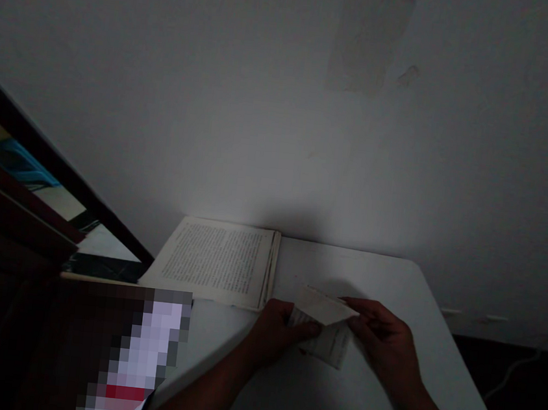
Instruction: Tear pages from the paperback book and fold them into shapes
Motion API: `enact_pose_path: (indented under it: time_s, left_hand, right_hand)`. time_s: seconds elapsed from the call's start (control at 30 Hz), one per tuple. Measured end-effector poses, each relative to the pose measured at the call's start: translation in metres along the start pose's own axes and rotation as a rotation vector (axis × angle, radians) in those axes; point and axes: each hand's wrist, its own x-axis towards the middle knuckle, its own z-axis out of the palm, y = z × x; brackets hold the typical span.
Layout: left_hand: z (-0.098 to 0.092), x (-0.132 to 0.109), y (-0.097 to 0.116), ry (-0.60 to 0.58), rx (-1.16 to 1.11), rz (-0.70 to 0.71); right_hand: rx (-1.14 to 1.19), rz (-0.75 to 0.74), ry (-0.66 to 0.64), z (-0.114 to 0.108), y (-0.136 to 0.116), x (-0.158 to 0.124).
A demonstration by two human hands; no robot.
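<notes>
A partly folded sheet of printed paper [325, 347] is held between my hands, a little above the white table. My left hand [285, 329] grips its left side, with the thumb lying across the front. At the paper's upper right, my right hand [385, 337] pinches the corner of a folded-over flap between thumb and fingers. The fingers of my left hand behind the sheet are hidden. Beyond my left hand lies a stack of printed pages [216, 261], its top sheet covered in small text.
The white table [370, 267] stands against a bare wall [245, 110]. To the left are dark wooden furniture [11, 229] and a blue plastic item [24, 162]. A blurred-out patch covers the lower left. A pale cable [513, 374] hangs at the right, beyond the table edge.
</notes>
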Motion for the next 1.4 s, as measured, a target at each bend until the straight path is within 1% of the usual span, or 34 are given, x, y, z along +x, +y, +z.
enact_pose_path:
  time_s: [0.13, 0.23, 0.3, 0.37, 0.47, 0.57, 0.63, 0.8, 1.03, 1.27, 1.4]
  left_hand:
    - [0.000, -0.002, 0.003, -0.041, 0.035, 0.017]
    - [0.001, -0.003, 0.007, -0.097, -0.071, 0.066]
    - [0.000, -0.001, 0.008, -0.106, -0.150, 0.085]
    - [0.000, 0.001, 0.006, -0.071, -0.153, 0.057]
    - [0.002, 0.002, 0.003, 0.023, -0.030, -0.021]
    - [0.006, 0.000, 0.004, 0.129, 0.120, -0.063]
    - [0.008, -0.001, 0.006, 0.173, 0.169, -0.081]
    - [0.009, -0.001, 0.006, 0.185, 0.154, -0.104]
    - [0.010, -0.001, 0.008, 0.206, 0.148, -0.108]
    - [0.011, -0.001, 0.004, 0.195, 0.159, -0.067]
    - [0.010, -0.001, 0.003, 0.216, 0.188, -0.062]
  right_hand:
    - [-0.064, 0.014, 0.070, 0.000, -0.002, 0.000]
    - [-0.089, 0.026, 0.061, -0.002, 0.000, 0.000]
    - [-0.098, 0.034, 0.036, -0.002, 0.001, 0.000]
    - [-0.115, 0.043, -0.001, 0.000, 0.001, -0.001]
    - [-0.123, 0.059, -0.042, 0.004, 0.001, -0.002]
    - [-0.102, 0.084, -0.033, 0.006, 0.003, -0.004]
    - [-0.100, 0.103, -0.022, 0.007, 0.005, -0.004]
    - [-0.094, 0.115, -0.011, 0.009, 0.008, -0.002]
    - [-0.123, 0.107, -0.007, 0.008, 0.004, -0.001]
    - [-0.151, 0.139, 0.013, 0.009, 0.002, -0.001]
    - [-0.167, 0.173, -0.008, 0.008, 0.005, 0.000]
